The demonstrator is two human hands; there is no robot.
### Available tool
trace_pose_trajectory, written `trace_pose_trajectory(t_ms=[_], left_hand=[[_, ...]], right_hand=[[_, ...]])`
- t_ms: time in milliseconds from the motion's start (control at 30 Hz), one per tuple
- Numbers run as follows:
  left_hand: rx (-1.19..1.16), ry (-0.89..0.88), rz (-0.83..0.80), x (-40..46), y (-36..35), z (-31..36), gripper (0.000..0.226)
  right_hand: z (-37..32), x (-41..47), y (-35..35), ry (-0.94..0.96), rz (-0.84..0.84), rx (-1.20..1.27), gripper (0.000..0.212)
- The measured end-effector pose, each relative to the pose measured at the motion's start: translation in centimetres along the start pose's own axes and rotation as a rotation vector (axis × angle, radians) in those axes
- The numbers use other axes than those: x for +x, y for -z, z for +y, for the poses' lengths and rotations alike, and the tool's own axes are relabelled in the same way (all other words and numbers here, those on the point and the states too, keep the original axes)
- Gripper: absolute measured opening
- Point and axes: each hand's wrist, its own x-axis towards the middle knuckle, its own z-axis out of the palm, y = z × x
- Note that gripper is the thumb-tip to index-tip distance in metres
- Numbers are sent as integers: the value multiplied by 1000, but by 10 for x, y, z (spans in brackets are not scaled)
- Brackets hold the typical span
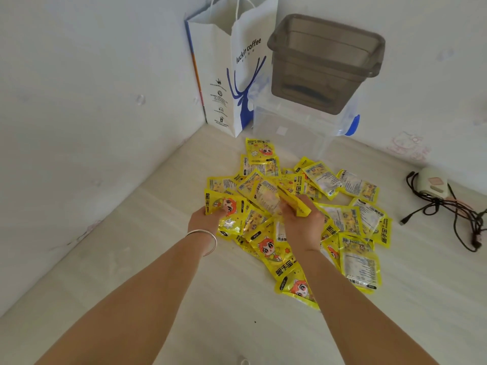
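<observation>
A heap of several yellow hand-warmer packets [350, 222] with a cartoon face lies spread on the pale floor [163, 259]. My left hand [204, 219], a silver bangle on its wrist, grips one packet [226, 206] at the heap's left edge, thumb on its front. My right hand [303, 222] holds a folded yellow packet [295, 204] over the middle of the heap. Motion blurs the packets between my hands.
A white paper bag [229, 75] with a blue deer stands in the corner. To its right, a smoky grey tub [326, 61] sits on a clear box [297, 130] with a blue clasp. A white device [432, 181] with tangled black cables [453, 214] lies at far right. Walls close in left and behind.
</observation>
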Motion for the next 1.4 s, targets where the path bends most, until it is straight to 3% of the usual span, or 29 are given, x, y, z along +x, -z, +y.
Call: trace_pose_trajectory(t_ms=[100,233,367,433,600,800,1033,1167,1300,1400], left_hand=[[-34,-6,21,-9,3,4,11],[-84,-8,44,-18,3,6,20],[-310,94,6,-33,-2,11,15],[-494,164,-66,-41,-5,14,20],[-678,206,-193,-63,-22,21,24],[-457,79,-109,-84,-37,19,6],[-129,-63,203,-111,-47,20,30],[-77,-119,71,-138,-54,17,43],[6,-207,-135,-173,-73,5,45],[52,-178,-239,-202,-92,-5,67]], right_hand=[[-9,9,2,-406,97,184,43],[-10,15,9,-541,121,292,39],[-6,12,15,-797,53,447,76],[-7,8,18,-859,3,504,78],[-9,-9,22,-829,-138,579,45],[-10,-28,31,-604,-252,427,5],[-4,-65,54,-442,-186,262,12],[-8,-92,68,-498,-105,342,11],[-9,-116,95,-575,37,385,34],[2,-136,128,-574,147,452,29]])
